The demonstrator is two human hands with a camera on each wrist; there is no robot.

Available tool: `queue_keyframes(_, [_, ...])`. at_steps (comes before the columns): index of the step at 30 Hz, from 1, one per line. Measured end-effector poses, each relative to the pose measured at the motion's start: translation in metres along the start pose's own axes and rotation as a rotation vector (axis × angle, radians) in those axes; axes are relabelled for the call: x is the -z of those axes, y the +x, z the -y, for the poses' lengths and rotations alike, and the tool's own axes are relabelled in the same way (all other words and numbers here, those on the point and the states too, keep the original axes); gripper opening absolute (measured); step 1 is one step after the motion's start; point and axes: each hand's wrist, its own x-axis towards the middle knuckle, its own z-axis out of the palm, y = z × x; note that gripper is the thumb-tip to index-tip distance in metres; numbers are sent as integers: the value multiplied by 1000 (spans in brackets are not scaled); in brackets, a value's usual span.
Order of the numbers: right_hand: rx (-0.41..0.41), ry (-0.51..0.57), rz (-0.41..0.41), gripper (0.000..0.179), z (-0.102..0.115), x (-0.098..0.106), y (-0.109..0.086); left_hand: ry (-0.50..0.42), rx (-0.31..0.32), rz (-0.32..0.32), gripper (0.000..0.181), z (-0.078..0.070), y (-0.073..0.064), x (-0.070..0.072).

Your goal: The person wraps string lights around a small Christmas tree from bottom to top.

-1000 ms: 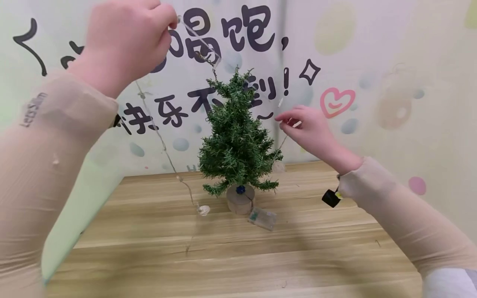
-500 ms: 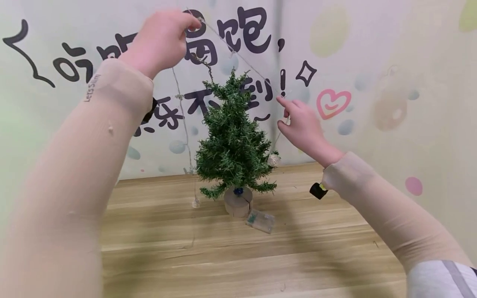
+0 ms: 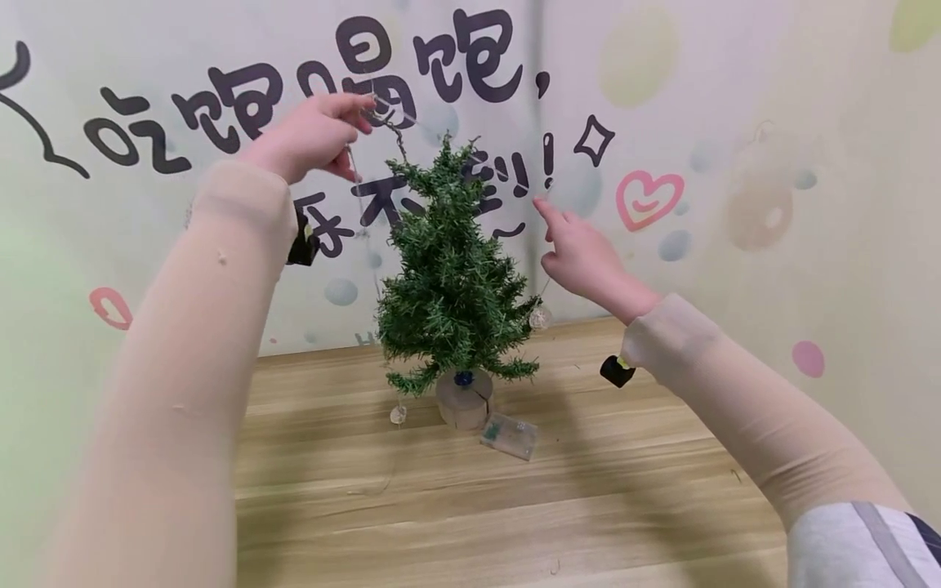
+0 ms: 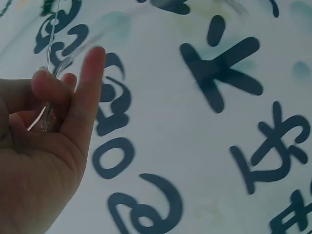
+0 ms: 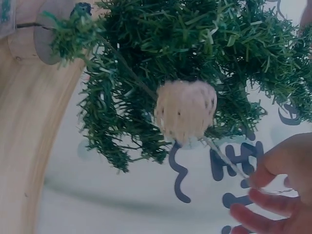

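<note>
A small artificial Christmas tree (image 3: 450, 278) stands on a round wooden base (image 3: 463, 402). At the upper left of the tree, my left hand (image 3: 312, 135) pinches a thin clear string-light cord (image 4: 51, 41); one finger stretches out straight in the left wrist view. My right hand (image 3: 584, 253), to the right of the tree, grips the same string lights' cord (image 5: 226, 160) between thumb and fingers. One white woven ball (image 5: 186, 109) on the cord hangs by the right-hand branches. Another white ball (image 3: 398, 415) dangles low at the left of the base.
A clear battery box (image 3: 510, 436) lies on the wooden table (image 3: 470, 514) in front of the base. Right behind the tree is a wall (image 3: 684, 98) printed with large dark characters. A bent bare twig (image 3: 400, 139) sticks up from the treetop.
My left hand has come right, toward the treetop, then down, bringing the cord along. My right hand has shifted slightly left. The left ball now hangs closer to the base.
</note>
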Motion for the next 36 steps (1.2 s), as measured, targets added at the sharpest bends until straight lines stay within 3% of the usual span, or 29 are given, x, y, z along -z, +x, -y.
queue_keyframes(2, [-17,22,65,84,-1,-3,1,-81,36,-6,59,10,3,-5])
queue_keyframes(5, [-38,58,130,81,-4,-8,3,-118,74,-8,59,26,5,-11])
queue_keyframes(11, [-65,138,168,72,-11,-22,2,-106,97,-1,62,62,6,-25])
queue_keyframes(16, [-62,188,190,66,-12,-33,1,-163,147,-62,60,90,4,-37])
queue_keyframes(19, [-53,211,218,60,-12,-39,1,-338,197,-121,50,99,3,-45])
queue_keyframes(22, [-51,240,251,55,-14,-43,0,-629,247,-156,21,102,4,-50])
queue_keyframes(24, [-58,267,274,54,-15,-45,0,-776,274,-153,9,103,6,-50])
queue_keyframes(26, [-67,287,292,54,-16,-48,0,-850,305,-132,7,103,6,-50])
queue_keyframes(29, [-86,305,313,54,-17,-52,0,-790,347,-76,5,106,5,-49])
queue_keyframes(33, [-107,320,330,51,-20,-55,0,-600,381,-9,28,120,0,-49])
queue_keyframes(36, [-102,339,340,32,-21,-58,-1,-466,387,-4,41,133,-9,-47])
